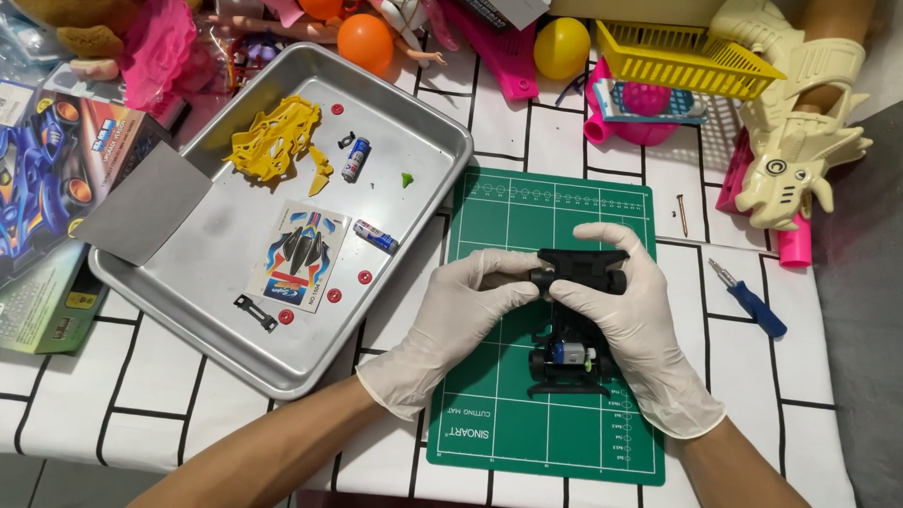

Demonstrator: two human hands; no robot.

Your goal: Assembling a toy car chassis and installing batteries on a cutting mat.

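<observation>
Toy car chassis (pixel 572 328), black plastic with small wheels and a motor showing, sits over the middle of a green cutting mat (pixel 486 425); left hand (pixel 459 319) and right hand (pixel 629 320), both in white gloves, pinch its far end from either side; it looks light, stiff, with small breakable parts, best held by its side rails; a metal tray (pixel 218 346) lies left of the mat

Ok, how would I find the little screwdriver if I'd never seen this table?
Start at the green cutting mat in the middle of the table, where the gloved right hand and left hand hold a black toy car chassis. Look just past the mat's right edge, on the white cloth with black lines. The screwdriver lies there alone, slanted, the only tool with a blue handle and a silver tip.
</observation>
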